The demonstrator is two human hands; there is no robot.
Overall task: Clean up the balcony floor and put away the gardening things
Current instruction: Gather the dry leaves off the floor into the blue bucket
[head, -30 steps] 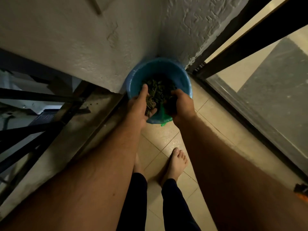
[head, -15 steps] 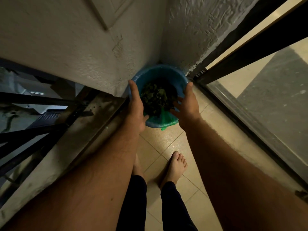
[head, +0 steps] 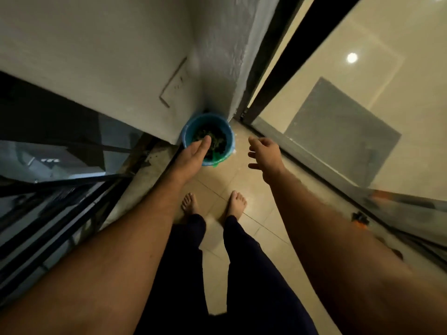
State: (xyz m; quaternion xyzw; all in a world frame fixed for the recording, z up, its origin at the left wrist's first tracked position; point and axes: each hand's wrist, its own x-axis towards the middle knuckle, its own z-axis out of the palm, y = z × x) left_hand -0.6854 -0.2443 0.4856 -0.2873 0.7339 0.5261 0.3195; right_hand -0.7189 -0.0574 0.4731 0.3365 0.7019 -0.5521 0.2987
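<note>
Two empty hands, left (head: 193, 153) and right (head: 264, 155), above one blue bucket (head: 229, 139).

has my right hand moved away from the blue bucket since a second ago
Yes. The right hand was over the blue bucket in the wall corner; it now hangs empty over the floor tiles to the bucket's right, toward the glass door.

Balcony corner, seen from above

A pale textured wall (head: 108, 56) meets a rough plastered column (head: 222, 56) at the corner. To the right runs a dark-framed glass sliding door (head: 362, 93), a ceiling light (head: 352, 57) reflected in its pane and a grey mat (head: 338, 131) visible behind it. Dark metal railing bars (head: 48, 213) line the left side. Bare feet (head: 235, 205) and dark trouser legs (head: 254, 274) stand between them.
</note>
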